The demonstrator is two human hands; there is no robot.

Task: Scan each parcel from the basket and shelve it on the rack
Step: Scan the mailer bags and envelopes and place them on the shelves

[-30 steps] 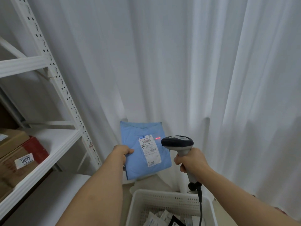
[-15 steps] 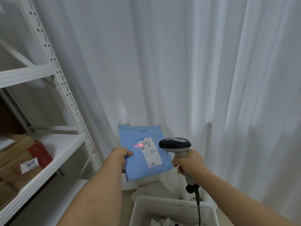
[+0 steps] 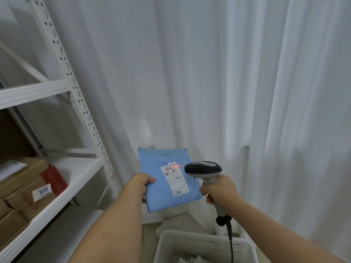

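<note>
Blue plastic mailer parcel (image 3: 167,179), pinched at its left edge by left hand (image 3: 141,182), thumb on top, fingers hidden beneath. Held out flat and slightly tilted, label (image 3: 174,179) face up, presumably so the barcode shows to the reader. Right hand (image 3: 218,190) clenched round the grey handle of the scanner (image 3: 206,179), dark head just beside the parcel's right edge. Red beam (image 3: 177,166) lying across the label's top right corner, partly off the barcode, so likely needing a small nudge left. Cable trailing down toward the white basket (image 3: 205,245) below, more parcels inside. White rack (image 3: 76,175) at left, shelf partly taken by brown boxes (image 3: 24,186), bare stretch nearest the post, seemingly the handiest spot for shelving.
</note>
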